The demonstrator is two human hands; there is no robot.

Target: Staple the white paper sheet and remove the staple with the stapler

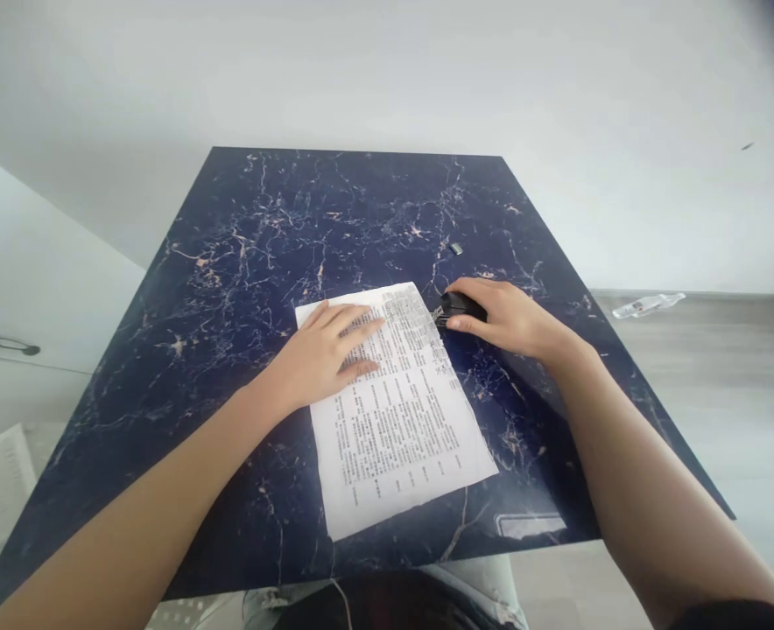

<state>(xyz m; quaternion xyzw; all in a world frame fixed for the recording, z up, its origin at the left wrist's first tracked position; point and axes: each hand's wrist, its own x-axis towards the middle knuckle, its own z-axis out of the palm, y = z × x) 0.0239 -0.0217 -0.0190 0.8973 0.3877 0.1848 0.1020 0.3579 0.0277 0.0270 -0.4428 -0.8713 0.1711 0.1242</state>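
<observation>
Printed sheets of paper (400, 437), perhaps more than one, lie slightly turned on the dark blue marbled table (282, 219). My left hand (331, 350) rests flat on the upper left of the paper, fingers spread. At the paper's upper right edge, my right hand (509, 315) is wrapped round a small black stapler (460, 306), its metal front end meeting the paper's edge. Part of the stapler is hidden by my fingers. A short metallic strip that looks like staples (456, 248) lies on the table beyond my right hand.
Behind the table stands a pale wall (361, 79). On the floor to the right lies a clear plastic wrapper (650, 304). A dark cable-like object (6, 343) shows at the far left. A pale reflection (528, 525) shows near the table's front edge.
</observation>
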